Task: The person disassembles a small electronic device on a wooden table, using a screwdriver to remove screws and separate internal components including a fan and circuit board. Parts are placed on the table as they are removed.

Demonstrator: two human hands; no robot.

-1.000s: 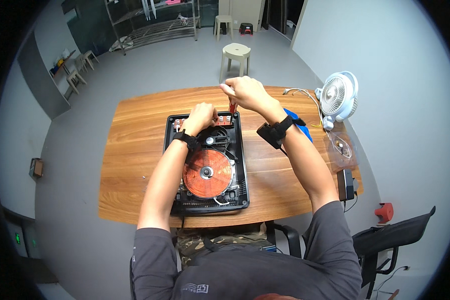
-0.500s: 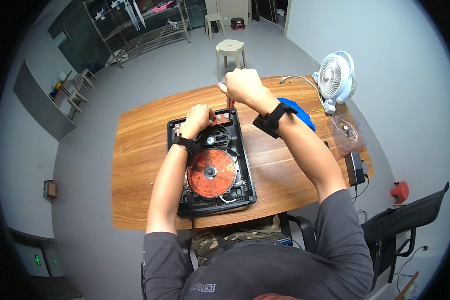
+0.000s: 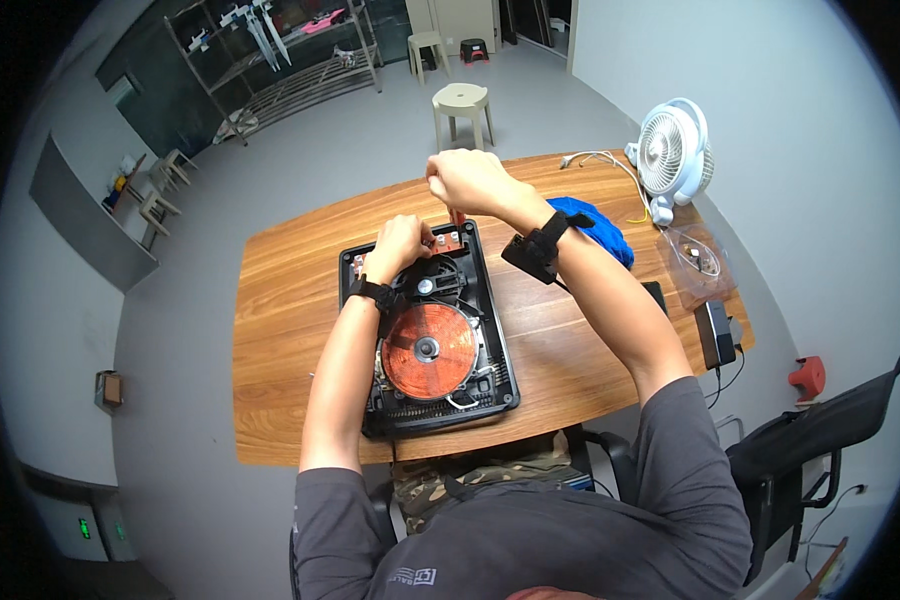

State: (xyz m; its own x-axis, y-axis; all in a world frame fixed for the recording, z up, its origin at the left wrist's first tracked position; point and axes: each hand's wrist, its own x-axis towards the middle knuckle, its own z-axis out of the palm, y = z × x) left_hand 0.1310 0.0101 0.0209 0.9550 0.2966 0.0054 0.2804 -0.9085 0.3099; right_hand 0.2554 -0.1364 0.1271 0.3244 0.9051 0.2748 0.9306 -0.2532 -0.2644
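An opened induction cooker lies on the wooden table, its black housing [image 3: 499, 345] exposing a round copper coil [image 3: 407, 352] and a black cooling fan [image 3: 448, 283]. Along its far end runs a reddish-brown circuit board [image 3: 443, 244] with several pale round parts. My left hand [image 3: 399, 243] rests over this board, fingers curled and closed at its edge; the fingertips are partly hidden. My right hand [image 3: 470, 182] is wrapped round an upright screwdriver [image 3: 457, 217] with a red handle. Its tip points down at the housing's far right corner, beside the board.
Right of the cooker lies a blue cloth-like bundle [image 3: 595, 232], partly behind my right wrist. A white fan [image 3: 667, 155], a clear bag [image 3: 692, 265] with small parts and a black power adapter [image 3: 714, 334] line the right side. A stool [image 3: 461, 100] stands beyond the table.
My right hand has dropped slightly and shifted left, with its wrist turned, still round the screwdriver. My left hand stays at the board. The whole view has shifted a little.
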